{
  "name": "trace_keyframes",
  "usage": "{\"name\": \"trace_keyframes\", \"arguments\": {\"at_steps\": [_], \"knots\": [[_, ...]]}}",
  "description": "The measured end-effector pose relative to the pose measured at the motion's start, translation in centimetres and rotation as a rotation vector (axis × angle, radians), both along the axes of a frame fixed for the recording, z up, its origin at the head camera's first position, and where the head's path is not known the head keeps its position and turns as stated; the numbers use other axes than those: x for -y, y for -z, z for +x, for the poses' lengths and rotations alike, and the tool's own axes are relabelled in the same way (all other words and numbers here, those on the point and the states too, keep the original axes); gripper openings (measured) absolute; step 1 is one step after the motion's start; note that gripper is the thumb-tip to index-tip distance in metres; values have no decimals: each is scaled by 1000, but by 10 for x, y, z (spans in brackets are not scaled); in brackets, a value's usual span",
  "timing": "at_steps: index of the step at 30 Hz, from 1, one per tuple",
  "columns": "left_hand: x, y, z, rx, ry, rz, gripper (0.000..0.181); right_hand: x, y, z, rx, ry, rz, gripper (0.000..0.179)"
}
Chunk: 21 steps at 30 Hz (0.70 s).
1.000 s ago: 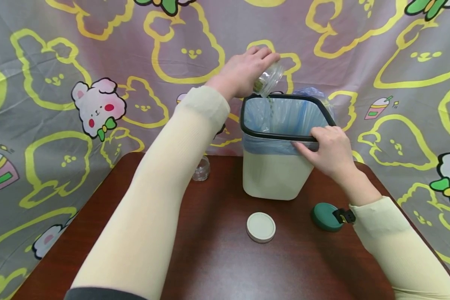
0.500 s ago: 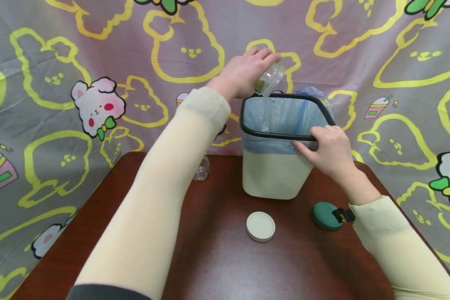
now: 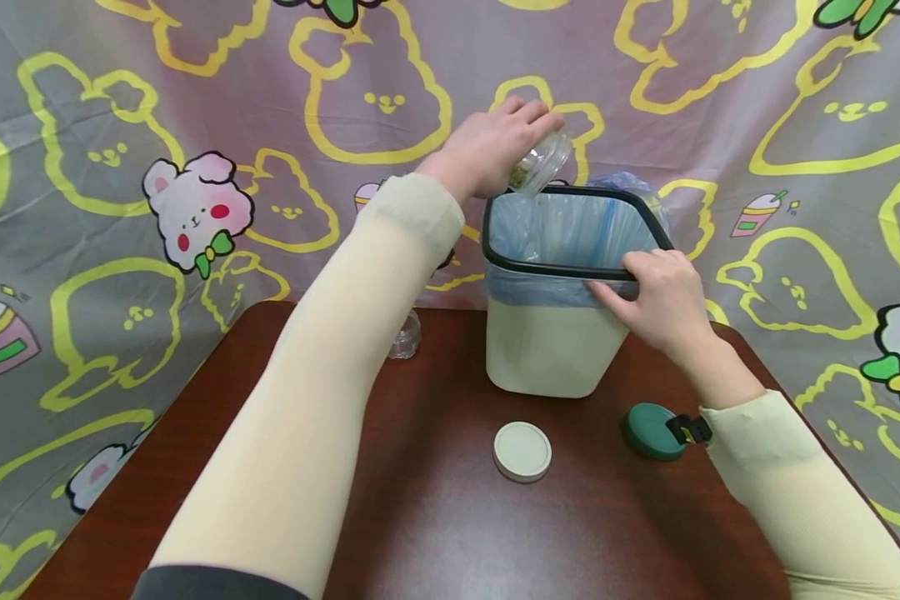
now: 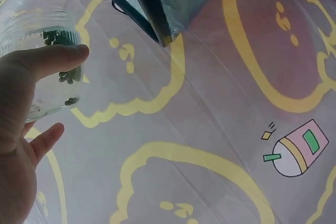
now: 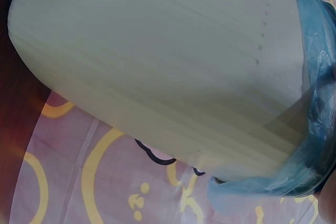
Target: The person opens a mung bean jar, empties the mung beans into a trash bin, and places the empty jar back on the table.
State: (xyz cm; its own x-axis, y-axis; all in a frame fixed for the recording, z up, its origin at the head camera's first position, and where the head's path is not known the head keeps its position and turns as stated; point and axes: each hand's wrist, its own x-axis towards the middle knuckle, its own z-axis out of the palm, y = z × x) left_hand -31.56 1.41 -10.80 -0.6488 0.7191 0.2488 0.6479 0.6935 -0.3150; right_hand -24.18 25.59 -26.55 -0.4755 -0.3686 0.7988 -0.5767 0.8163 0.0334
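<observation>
My left hand [image 3: 487, 150] grips a clear jar [image 3: 543, 160], tipped with its mouth over the left side of the trash can [image 3: 547, 350]. Small green bits [image 4: 64, 38] cling inside the jar in the left wrist view, where the thumb lies across its wall. The trash can is cream-colored with a black rim [image 3: 562, 272] and a blue bag [image 3: 585, 221] lining it. With fingers over the rim and thumb against the outside, my right hand [image 3: 663, 300] holds the can's front right corner. The right wrist view is mostly filled by the can's side [image 5: 157, 66].
On the dark wooden table [image 3: 435, 517] lie a white lid [image 3: 522, 451] in front of the can and a green lid [image 3: 654, 431] near the right wrist. Another clear jar [image 3: 405, 336] stands behind the left forearm. A patterned curtain [image 3: 270, 108] hangs close behind the table.
The stream of green bits falling from the jar a second ago has thinned and no longer shows. The jar has shifted very slightly; the right hand stays on the rim.
</observation>
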Motion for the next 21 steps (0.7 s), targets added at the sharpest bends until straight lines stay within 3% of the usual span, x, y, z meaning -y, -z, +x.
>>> {"name": "trace_keyframes", "arguments": {"at_steps": [21], "knots": [[-3, 7, -4, -78, 30, -87, 81, 1, 1, 0, -11, -6, 3, 40]]}}
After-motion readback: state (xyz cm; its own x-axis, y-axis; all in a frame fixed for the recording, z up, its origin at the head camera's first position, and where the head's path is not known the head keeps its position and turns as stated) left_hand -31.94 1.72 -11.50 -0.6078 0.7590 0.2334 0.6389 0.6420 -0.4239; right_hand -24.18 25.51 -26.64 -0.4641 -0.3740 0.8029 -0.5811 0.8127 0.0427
